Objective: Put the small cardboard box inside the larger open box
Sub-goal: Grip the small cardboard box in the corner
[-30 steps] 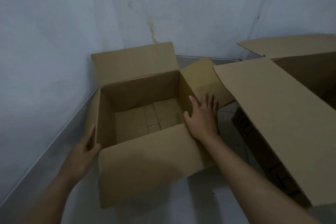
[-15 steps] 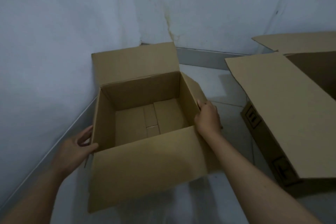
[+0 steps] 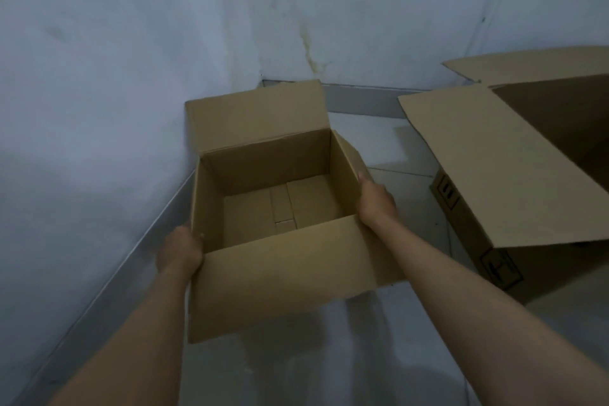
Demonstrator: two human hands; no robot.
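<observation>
I clamp my left hand and right hand on opposite walls of the small cardboard box so it lifts level. It sits in the floor's back-left corner, close to both walls. The larger open box stands well apart rightward, bare floor between; its near flap overhangs that path.

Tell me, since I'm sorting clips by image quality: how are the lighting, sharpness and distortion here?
Head view: dim, bluish, even light, no glare; soft shadow inside the small box and under its front flap; wide-angle bending stretches the forearms at the edges; mild softness overall, the left hand and right hand readable; larger box cropped on the right.
</observation>
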